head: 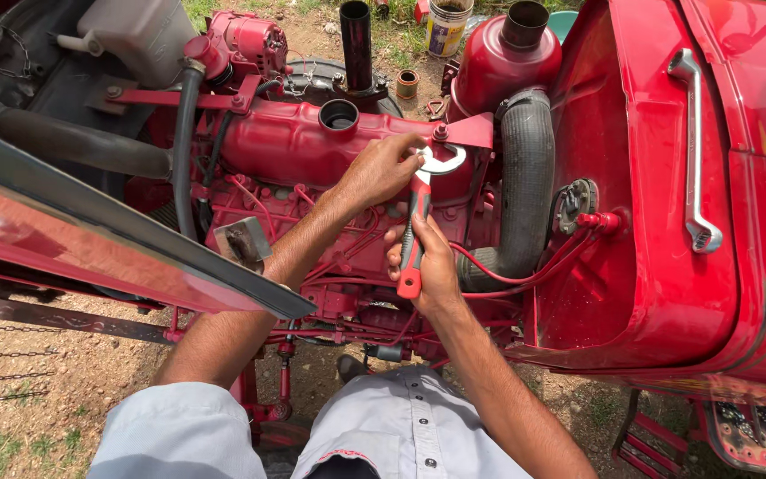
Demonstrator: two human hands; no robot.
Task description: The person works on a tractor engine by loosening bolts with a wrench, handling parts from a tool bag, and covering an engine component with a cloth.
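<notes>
Head view shows the right hand (432, 262) with fingers wrapped tight around the red handle of a wrench (417, 222). Its silver jaw sits against the red engine (294, 142), where the left hand (383, 168) pinches the wrench head between closed fingertips.

Carrier here is the red tractor engine block (294, 146), valve cover on top with an open round filler hole (339, 115). Mounted on it: black exhaust pipe (356, 44) upright behind the filler, red air-cleaner canister (503, 58) at the right end, ribbed black intake hose (527, 177) dropping from it, thin red fuel lines (525, 275) along the side. Black radiator hose (183, 142) runs down at the left end. Red hood panel (667, 222) to the right carries a long silver double-ended ring spanner (691, 151), lying flat on the paint. Under everything: bare dirt ground (55, 390) with sparse grass; a chain (6, 355) hangs low over it at left.
</notes>
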